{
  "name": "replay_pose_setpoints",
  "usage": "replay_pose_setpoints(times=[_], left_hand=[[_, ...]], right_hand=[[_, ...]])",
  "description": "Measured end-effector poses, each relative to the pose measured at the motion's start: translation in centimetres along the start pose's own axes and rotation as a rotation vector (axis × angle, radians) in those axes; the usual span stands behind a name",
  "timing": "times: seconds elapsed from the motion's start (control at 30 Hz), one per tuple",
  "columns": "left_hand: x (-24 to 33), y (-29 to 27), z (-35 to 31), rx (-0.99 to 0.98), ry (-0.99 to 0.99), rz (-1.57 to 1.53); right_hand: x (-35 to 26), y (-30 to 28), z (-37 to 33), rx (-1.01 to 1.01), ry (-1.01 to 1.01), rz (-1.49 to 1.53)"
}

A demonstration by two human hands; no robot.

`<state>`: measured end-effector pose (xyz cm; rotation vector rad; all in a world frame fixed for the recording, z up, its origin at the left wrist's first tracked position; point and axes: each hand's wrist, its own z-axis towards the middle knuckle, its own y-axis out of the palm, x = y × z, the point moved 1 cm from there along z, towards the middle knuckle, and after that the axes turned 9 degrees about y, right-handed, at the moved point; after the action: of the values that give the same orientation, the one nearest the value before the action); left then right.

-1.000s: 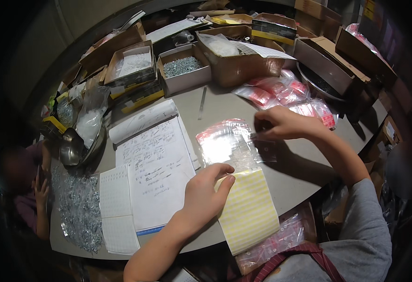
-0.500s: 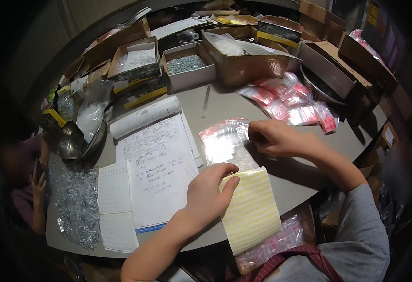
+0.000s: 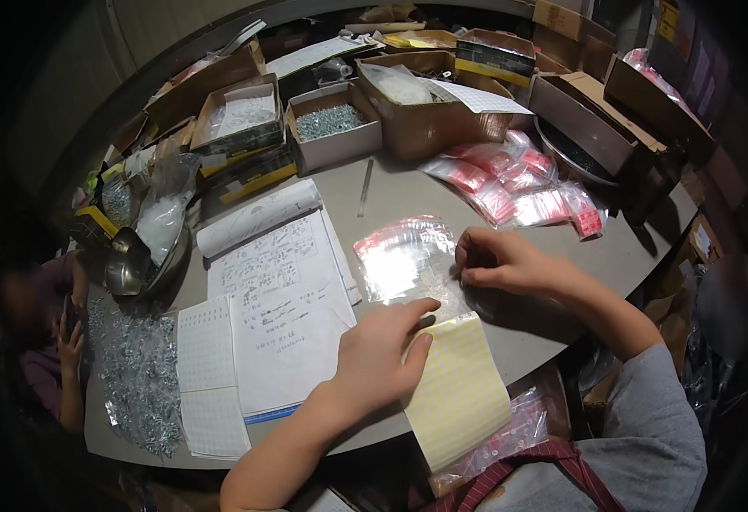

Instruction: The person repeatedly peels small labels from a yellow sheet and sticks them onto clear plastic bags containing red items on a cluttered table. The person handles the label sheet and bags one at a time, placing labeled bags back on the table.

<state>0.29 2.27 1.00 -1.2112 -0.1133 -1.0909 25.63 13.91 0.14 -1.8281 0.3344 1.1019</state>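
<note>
A sheet of small yellow labels hangs over the table's near edge. My left hand rests at its upper left part, thumb and index finger spread apart. Beyond it lies a fanned stack of clear zip bags with red tops, shining under the light. My right hand hovers at the right side of those bags, its fingers curled and the thumb brought toward the index finger. Whatever may be between those fingertips is too small to make out.
Left of the bags lies an open notepad with handwriting, and beyond it a pen. Filled bags of screws cover the left side. Red-topped bags lie at right. A box of screws stands behind; a person's hand shows far left.
My right hand has shifted slightly down and right, its curled fingers loosening a little. The left hand stays on the label sheet, its index finger reaching slightly farther. The whole view has tilted a little.
</note>
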Motion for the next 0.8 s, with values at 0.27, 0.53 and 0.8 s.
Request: replay_pose_setpoints(times=[0.27,0.53,0.8], left_hand=[[1.5,1.6,-1.0,-0.165,0.227,0.192],[0.9,0.4,-1.0,-0.212,0.198,-0.060],[0.5,-0.4,-0.2,-0.395,0.067,0.010]], right_hand=[[-1.9,3.1,-3.1,0.032,-0.108,0.065],[-4.0,1.7,-4.3,0.079,-0.124,-0.082],[-2.1,3.5,-5.0,0.086,-0.274,-0.155]])
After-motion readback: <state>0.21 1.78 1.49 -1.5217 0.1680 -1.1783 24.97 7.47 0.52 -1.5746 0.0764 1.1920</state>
